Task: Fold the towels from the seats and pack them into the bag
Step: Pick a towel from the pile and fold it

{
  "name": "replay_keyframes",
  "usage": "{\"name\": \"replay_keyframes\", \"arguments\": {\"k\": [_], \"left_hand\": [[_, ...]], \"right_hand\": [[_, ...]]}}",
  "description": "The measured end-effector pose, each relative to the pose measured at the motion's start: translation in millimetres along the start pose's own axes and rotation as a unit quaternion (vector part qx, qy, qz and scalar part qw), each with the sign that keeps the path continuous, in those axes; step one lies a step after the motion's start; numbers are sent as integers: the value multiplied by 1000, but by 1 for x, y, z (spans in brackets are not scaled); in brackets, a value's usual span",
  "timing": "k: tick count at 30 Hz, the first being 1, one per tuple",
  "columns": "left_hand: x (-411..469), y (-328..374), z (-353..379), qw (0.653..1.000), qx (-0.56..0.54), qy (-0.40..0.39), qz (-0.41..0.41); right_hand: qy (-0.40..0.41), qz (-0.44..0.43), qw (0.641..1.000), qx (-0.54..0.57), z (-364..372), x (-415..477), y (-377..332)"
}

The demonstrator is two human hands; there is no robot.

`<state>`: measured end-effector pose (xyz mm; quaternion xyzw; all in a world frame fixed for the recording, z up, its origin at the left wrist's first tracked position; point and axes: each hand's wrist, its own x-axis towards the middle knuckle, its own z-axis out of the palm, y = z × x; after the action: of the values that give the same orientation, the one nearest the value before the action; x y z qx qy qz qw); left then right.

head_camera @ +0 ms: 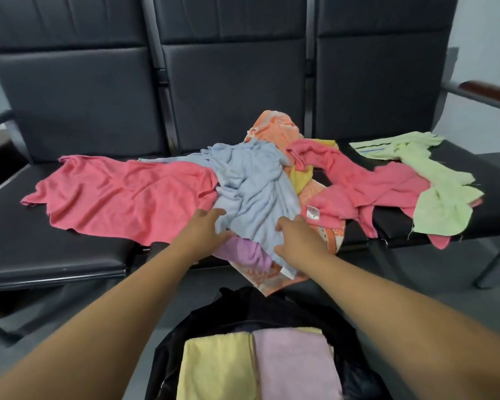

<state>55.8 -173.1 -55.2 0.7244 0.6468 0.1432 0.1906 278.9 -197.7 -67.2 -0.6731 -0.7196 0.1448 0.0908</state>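
On the middle seat of the black bench [55, 255] in front of us lies a loose heap of towels, and both our hands are in it. Our left hand [205, 229] has the near edge of the blue towel [251, 192] pinched between its thumb and its nearly straight fingers. Our right hand [298, 238], just beside it, grips the same towel with its fingers curled into the cloth and the thumb below. The blue towel is crumpled and sits on top of the heap, between our two hands and the seat back.

Under it, at the front edge of the seat, a purple towel [246, 252] shows. An orange patterned towel [274, 125] runs beneath the heap, rising against the seat back and hanging over the front edge. A small yellow towel [300, 176] peeks out to the right of the blue one.

A large pink towel [122, 194] is spread across the left seat, its right end tucked under the blue towel. A second pink towel [367, 183] sprawls from the middle seat onto the right seat, with a white label near its front corner. Pale green towels [442, 197] lie on the right seat, partly over that pink one.

Below our arms, on the floor in front of the bench, stands an open black bag [243, 307]. Inside it two folded towels lie side by side and touching: a folded yellow towel [217, 368] on the left and a folded lilac towel [295, 365] on the right.
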Motion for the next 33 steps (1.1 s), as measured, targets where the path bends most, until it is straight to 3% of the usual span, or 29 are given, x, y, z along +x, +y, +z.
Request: {"name": "replay_keyframes", "arguments": {"k": [4,9,11,14,15,17,19,20,22,24,26,29,31,33], "left_hand": [[9,-13,5,999,17,31,20],[15,-9,2,995,21,82,47],[13,1,-7,990,-59,127,18],[8,25,-25,948,-267,171,-42],[5,33,-31,921,-351,147,-82],[-5,43,-35,847,-504,7,-170],[-18,49,-31,797,-567,-128,-164],[-22,52,-28,782,-587,-145,-150],[-26,59,-27,757,-628,-106,-147],[-30,63,-36,760,-635,-41,-134],[-41,64,-48,780,-617,-49,-86],[-72,70,-60,779,-595,-195,-9],[-86,71,-60,778,-567,-270,8],[-95,72,-54,782,-546,-300,-12]], "right_hand": [[24,-6,999,35,-7,11,5],[53,14,959,279,-41,17,4],[32,-5,926,375,-59,10,-8],[-45,-50,842,535,-81,-6,-29],[-82,-70,817,566,-86,-13,-34],[-161,-113,793,577,-95,-26,-40],[-235,-137,788,553,-99,-38,-42],[-262,-136,789,539,-98,-43,-42],[-277,-106,798,524,-94,-48,-39],[-249,-47,798,546,-91,-49,-32],[-200,47,779,592,-88,-46,-23],[-185,157,729,640,-78,-43,-16],[-192,165,693,675,-73,-45,-24],[-183,155,683,690,-68,-45,-32]]}}
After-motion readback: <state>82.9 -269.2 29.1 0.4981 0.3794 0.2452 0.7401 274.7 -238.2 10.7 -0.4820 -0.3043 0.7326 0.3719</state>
